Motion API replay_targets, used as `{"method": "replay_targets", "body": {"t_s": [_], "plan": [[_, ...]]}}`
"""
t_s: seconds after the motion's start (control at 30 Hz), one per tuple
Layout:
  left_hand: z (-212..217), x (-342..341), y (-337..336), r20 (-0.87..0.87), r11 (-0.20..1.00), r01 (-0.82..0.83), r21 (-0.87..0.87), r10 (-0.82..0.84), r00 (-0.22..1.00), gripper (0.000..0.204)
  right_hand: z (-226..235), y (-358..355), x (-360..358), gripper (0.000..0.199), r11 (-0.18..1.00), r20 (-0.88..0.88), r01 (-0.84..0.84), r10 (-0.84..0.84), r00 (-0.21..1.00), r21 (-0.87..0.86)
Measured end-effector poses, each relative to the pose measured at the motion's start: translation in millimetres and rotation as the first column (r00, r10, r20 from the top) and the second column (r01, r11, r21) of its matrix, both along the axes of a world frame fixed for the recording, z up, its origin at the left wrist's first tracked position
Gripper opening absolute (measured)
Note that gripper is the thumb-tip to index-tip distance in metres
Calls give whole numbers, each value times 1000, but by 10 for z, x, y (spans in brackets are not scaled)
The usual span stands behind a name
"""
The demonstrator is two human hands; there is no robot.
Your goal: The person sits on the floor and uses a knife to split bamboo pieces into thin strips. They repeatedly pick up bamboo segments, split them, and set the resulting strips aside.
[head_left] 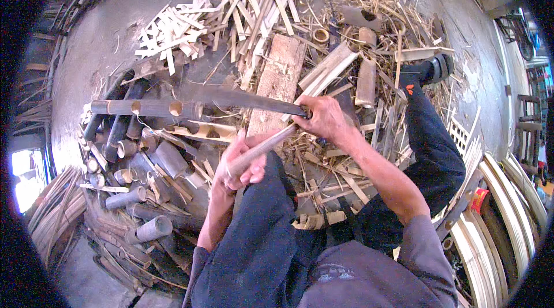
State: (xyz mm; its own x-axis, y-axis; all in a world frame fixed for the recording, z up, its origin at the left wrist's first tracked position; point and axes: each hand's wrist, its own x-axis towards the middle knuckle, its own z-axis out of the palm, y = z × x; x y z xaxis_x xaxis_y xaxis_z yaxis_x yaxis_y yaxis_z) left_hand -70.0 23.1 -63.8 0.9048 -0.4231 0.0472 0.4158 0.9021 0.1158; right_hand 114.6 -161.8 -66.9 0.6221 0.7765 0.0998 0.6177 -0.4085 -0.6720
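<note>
My right hand (324, 119) is closed around the handle end of a large knife with a long, dark blade (254, 100). The blade points left, over the work area. Below it, my left hand (239, 164) grips a pale bamboo piece (262, 149), which slants up to the right. Its far end comes close to the underside of my right hand; whether they touch, I cannot tell. Beneath the blade lies a thick, worn wooden board (280, 66), running away from me between my legs. Split bamboo lengths (328, 68) rest at the board's right side.
White bamboo strips (176, 28) and longer slats (257, 5) are heaped at the far side. Cut bamboo tubes (153, 230) pile up on the left. Shavings (398, 19) litter the far right around my shoe (441, 68). Long bamboo strips (473, 250) stand at the near right.
</note>
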Motion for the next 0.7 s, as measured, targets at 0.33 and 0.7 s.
{"method": "replay_targets", "body": {"t_s": [0.33, 0.7], "plan": [[-117, 336, -386, 26, 106, -161, 981, 754, 656, 37, -254, 127, -410, 27, 971, -83, 185, -199, 977, -151], [545, -442, -487, -195, 155, 137, 978, 472, 860, 22, -191, 113, 61, 32, 876, -31, 158, -193, 981, -456]]}}
